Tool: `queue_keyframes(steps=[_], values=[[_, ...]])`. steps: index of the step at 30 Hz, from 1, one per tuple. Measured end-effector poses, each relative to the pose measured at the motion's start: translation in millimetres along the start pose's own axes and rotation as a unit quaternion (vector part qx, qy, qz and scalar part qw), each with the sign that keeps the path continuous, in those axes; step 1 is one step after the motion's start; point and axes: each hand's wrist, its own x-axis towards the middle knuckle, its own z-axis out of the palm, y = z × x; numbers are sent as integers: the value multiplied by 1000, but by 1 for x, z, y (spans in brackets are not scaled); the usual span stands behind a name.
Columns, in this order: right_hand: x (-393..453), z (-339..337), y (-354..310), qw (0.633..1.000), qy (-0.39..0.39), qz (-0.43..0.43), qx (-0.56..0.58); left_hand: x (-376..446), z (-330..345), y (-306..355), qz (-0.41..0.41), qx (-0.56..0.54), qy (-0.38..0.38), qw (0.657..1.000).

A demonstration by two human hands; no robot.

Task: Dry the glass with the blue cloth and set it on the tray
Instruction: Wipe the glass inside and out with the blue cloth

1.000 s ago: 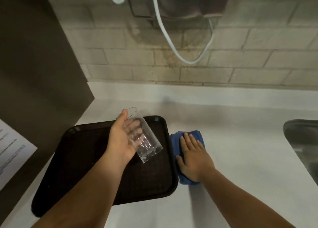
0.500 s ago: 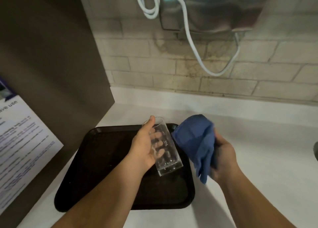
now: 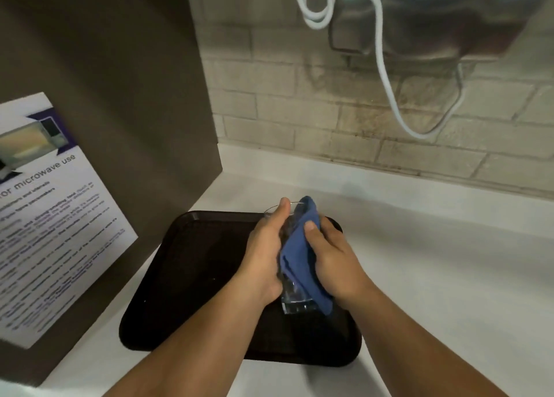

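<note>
Here, my left hand (image 3: 263, 254) is wrapped around the glass (image 3: 295, 299), thumb stretched up along its side to the rim, fingers curled behind it where I can't see them. The glass is held in the air, tilted with its mouth pointing away from me and its thick clear base toward me — that base and a sliver of the rim are about all of it that shows between my hands. My right hand (image 3: 332, 261) is closed on the blue cloth (image 3: 302, 255), thumb on top, pressing the cloth flat against the glass's right side. The cloth runs the length of the glass, one corner poking up past the rim and another hanging down beside the base.

Both hands and the glass are above the right half of the dark tray (image 3: 192, 270), which lies on the white counter (image 3: 434, 276); the glass is not touching it. Just left of the tray stands a brown panel (image 3: 120, 111) carrying a printed microwave notice (image 3: 51, 216). Behind the counter is a pale brick wall (image 3: 299, 111), and a white cable (image 3: 386, 76) loops down in front of it from a blurred fixture at the top edge.
</note>
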Motion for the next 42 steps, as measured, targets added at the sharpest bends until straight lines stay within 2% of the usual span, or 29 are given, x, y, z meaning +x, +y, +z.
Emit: queue_keyframes(steps=[3,5,7,9,11,12,15,17,19,21,23,25,26,28,30,32,34,35,37,39,41,42], values=[[0,0,5,982,12,127,139,-8,0,18,31,-13,26,999],[-14,4,10,978,-19,139,156,-6,-3,28,38,1,52,998],[-23,14,12,997,-52,53,25,-2,-5,32,55,33,61,996],[-17,23,11,990,-38,-55,-122,2,-6,31,59,68,66,994],[-1,27,8,981,6,-108,-160,4,-9,25,59,71,52,994],[8,26,5,984,31,-99,-144,4,-9,22,57,52,40,996],[32,20,-2,997,65,35,-3,0,-8,23,43,11,1,999],[35,16,-1,981,71,127,129,-3,-6,33,42,8,19,999],[20,16,4,974,45,156,157,-3,-5,43,47,20,49,997],[-2,25,6,996,4,89,17,2,-8,46,61,50,70,994],[-10,34,6,987,11,-45,-156,5,-8,44,57,74,72,993],[3,41,-1,967,58,-126,-214,9,-10,40,57,79,58,994],[9,41,-7,968,80,-126,-202,9,-11,37,57,71,44,995],[24,34,-15,986,110,-53,-114,8,-12,32,53,34,-1,998],[39,27,-13,993,107,58,-10,5,-11,34,47,11,-10,999],[42,24,-7,971,115,165,128,4,-10,41,47,7,16,999],[25,27,1,962,106,209,142,8,-10,48,63,21,64,996],[14,29,4,976,81,183,89,9,-11,51,73,32,78,994],[-6,35,4,994,49,39,-87,10,-8,53,75,54,87,992],[-2,36,-2,976,67,-88,-185,14,-6,52,64,64,74,993],[16,35,-18,968,107,-115,-195,13,-7,48,58,45,44,996],[24,32,-24,974,120,-89,-169,13,-7,47,53,28,24,998]])
